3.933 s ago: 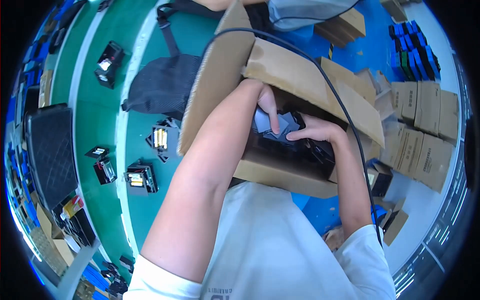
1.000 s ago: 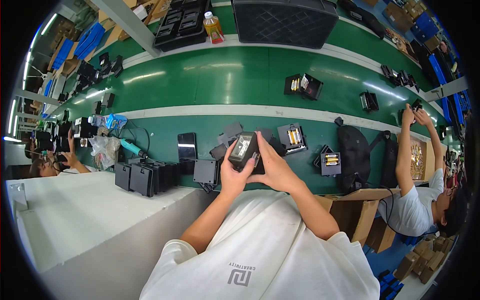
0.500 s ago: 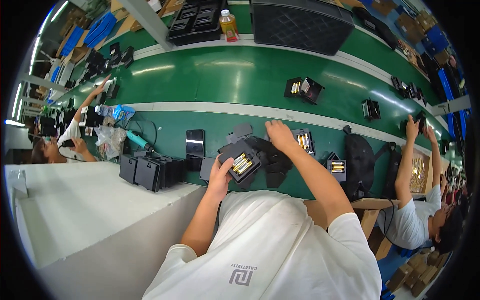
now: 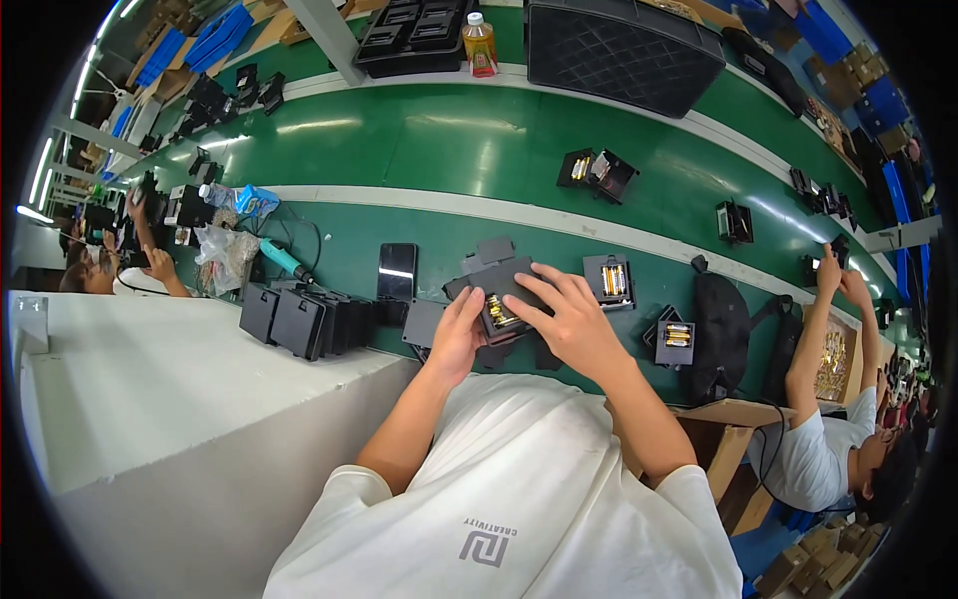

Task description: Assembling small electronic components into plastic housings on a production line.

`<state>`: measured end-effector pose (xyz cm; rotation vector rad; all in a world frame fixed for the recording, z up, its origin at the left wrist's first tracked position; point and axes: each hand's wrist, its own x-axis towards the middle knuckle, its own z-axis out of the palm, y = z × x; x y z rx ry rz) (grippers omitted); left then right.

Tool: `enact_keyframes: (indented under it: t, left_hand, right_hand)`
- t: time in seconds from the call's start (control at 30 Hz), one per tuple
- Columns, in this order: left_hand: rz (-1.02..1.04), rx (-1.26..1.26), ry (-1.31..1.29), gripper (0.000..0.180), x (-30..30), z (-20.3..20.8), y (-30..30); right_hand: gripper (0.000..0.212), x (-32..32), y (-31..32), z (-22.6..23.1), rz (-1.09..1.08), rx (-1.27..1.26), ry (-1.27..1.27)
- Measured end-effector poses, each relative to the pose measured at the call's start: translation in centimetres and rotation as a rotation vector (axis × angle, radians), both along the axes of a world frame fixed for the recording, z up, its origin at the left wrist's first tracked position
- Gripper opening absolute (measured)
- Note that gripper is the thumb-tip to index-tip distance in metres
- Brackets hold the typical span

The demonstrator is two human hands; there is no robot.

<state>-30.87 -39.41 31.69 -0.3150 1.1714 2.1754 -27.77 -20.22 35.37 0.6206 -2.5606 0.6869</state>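
My left hand [image 4: 457, 337] grips the left side of a black battery box [image 4: 496, 324] with several gold-and-silver batteries showing inside. My right hand [image 4: 576, 321] comes over from the right, its fingers on a flat black cover [image 4: 509, 275] that lies across the box's far part. The fingers partly hide the cover and the batteries. Around and under the box lie loose flat black covers [image 4: 494, 249]. Just beyond my right hand sits another battery box [image 4: 610, 281] with batteries in it, and a third such box [image 4: 676, 340] is farther right.
A phone [image 4: 397, 272], a group of black boxes [image 4: 317, 321] and a teal electric screwdriver [image 4: 284, 259] are on the left. A black bag [image 4: 720, 334] lies at the right. Opened battery boxes [image 4: 611, 178] sit on the green strip beyond the white rail [image 4: 439, 203]. Co-workers are at both sides.
My right hand has come back from the loose covers to the box, bringing a flat black cover over it. My left hand still holds the box. The view has shifted slightly.
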Motion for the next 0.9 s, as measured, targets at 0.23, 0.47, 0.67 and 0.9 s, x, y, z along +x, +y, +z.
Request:
enact_keyframes:
  t: [0.23,0.47,0.67,0.9]
  left_hand:
    - [-0.17,0.118,0.037,0.04,0.5,1.0,-0.3]
    - [-0.255,-0.019,0.121,0.051,0.9,-0.6,-1.1]
    - [-0.194,-0.006,0.176,0.061,-1.0,-0.6,0.3]
    - [-0.21,-0.097,0.216,0.064,-4.8,-0.7,0.6]
  right_hand:
    - [0.027,1.4,1.0,0.4,0.14,-0.177,-0.226]
    - [0.048,1.2,1.0,0.4,0.245,-0.051,-0.228]
    - [0.07,0.4,0.5,-1.4,-0.186,-0.864,-0.564]
    - [0.07,-3.3,0.9,-1.9,-0.124,-0.905,-1.042]
